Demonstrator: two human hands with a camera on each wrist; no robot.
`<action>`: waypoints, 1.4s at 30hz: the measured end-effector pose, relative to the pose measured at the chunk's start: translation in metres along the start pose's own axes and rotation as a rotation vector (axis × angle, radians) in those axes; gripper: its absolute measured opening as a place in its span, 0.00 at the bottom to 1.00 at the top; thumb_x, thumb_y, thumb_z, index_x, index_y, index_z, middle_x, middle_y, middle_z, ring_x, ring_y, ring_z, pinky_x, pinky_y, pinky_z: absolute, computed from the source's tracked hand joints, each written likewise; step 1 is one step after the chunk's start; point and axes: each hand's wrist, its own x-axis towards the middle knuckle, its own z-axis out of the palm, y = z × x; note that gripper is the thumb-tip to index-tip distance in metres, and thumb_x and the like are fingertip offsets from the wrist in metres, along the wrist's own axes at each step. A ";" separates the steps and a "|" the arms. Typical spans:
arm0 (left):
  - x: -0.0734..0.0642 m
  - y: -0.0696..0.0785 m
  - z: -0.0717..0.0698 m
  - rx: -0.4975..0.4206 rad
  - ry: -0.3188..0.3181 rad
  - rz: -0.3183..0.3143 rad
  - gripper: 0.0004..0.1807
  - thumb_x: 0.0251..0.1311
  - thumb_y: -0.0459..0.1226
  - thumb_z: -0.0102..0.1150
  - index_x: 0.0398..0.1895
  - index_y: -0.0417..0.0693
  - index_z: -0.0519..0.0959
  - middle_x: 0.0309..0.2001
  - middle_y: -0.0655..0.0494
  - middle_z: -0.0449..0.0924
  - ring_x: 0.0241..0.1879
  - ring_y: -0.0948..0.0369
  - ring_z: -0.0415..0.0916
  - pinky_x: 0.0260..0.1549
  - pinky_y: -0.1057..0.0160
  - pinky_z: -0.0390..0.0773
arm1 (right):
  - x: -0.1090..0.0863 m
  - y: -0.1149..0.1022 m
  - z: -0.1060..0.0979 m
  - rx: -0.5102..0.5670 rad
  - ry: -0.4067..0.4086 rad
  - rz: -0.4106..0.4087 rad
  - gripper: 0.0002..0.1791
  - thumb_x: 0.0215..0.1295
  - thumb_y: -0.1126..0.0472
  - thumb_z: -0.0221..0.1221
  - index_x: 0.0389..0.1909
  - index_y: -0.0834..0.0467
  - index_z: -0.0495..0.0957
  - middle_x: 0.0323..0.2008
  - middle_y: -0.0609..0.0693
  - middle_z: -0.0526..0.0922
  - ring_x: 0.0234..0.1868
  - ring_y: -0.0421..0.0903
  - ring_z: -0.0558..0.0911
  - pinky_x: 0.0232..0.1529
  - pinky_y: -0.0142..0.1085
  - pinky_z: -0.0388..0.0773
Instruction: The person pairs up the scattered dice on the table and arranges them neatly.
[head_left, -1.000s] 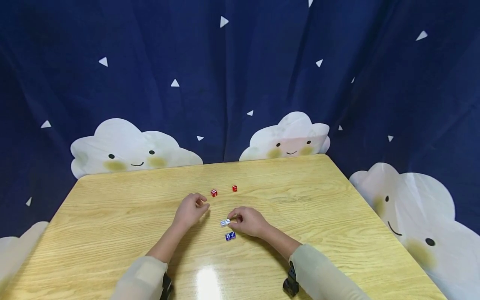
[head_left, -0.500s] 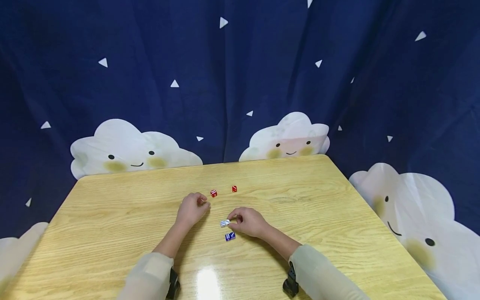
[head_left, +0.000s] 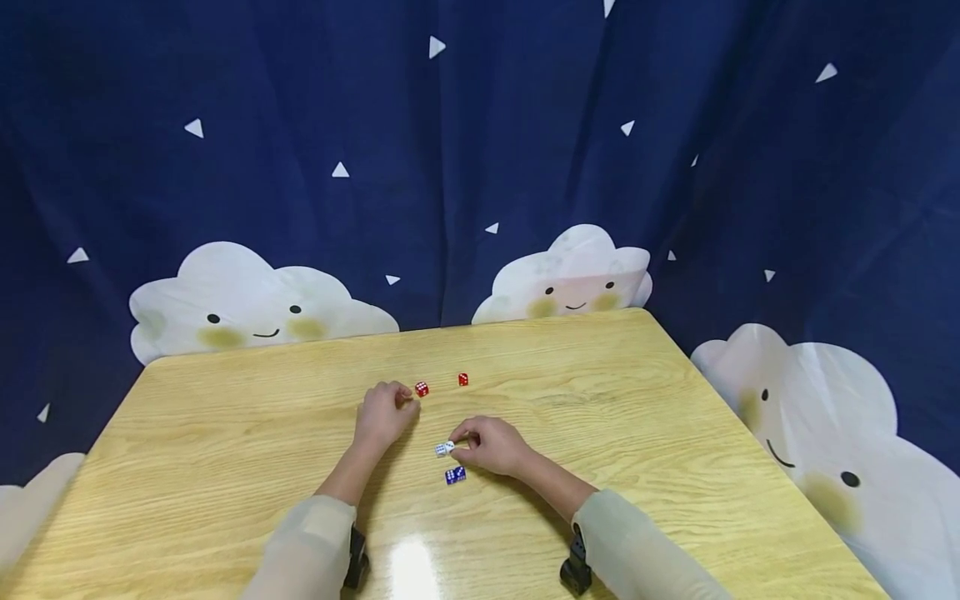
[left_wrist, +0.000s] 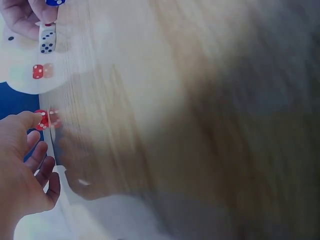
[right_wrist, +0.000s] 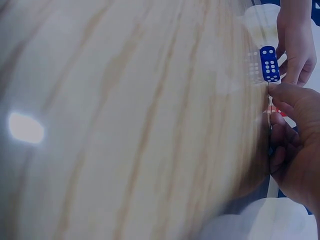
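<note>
In the head view my right hand (head_left: 495, 445) pinches the right one of two white dice (head_left: 440, 450) between thumb and forefinger. The pair stands side by side on the table. Just nearer to me, two blue dice (head_left: 455, 475) form another pair. My left hand (head_left: 384, 413) has its fingers loosely bent, with the fingertips right beside the left red die (head_left: 422, 389). Seen from the left wrist, a fingertip overlaps that red die (left_wrist: 42, 120). A second red die (head_left: 462, 379) stands apart to the right. From the right wrist, my right fingers hide the white dice.
The wooden table (head_left: 247, 433) reaches back to a dark blue curtain (head_left: 390, 108) printed with clouds and triangles. Black wrist cameras sit on both forearms, near the cuffs. A bright glare spot (head_left: 412, 567) shows at the front of the table.
My left hand has edged towards the left red die, and its forearm has shifted right. My right hand keeps its place at the white dice. The head view has turned slightly.
</note>
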 end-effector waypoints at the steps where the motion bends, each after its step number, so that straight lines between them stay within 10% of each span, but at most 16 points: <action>1: 0.000 0.000 0.000 0.003 0.002 0.002 0.13 0.49 0.45 0.59 0.35 0.47 0.78 0.32 0.52 0.74 0.35 0.56 0.70 0.34 0.55 0.68 | 0.000 0.000 0.000 0.002 -0.002 0.003 0.10 0.51 0.50 0.61 0.35 0.46 0.79 0.15 0.39 0.69 0.16 0.35 0.65 0.19 0.27 0.62; 42: 0.014 0.007 0.014 0.110 -0.017 -0.040 0.16 0.53 0.48 0.53 0.40 0.49 0.76 0.35 0.51 0.73 0.42 0.51 0.69 0.35 0.52 0.62 | -0.002 -0.002 -0.001 -0.005 0.014 0.016 0.10 0.51 0.50 0.61 0.35 0.47 0.79 0.15 0.38 0.68 0.16 0.34 0.65 0.20 0.26 0.62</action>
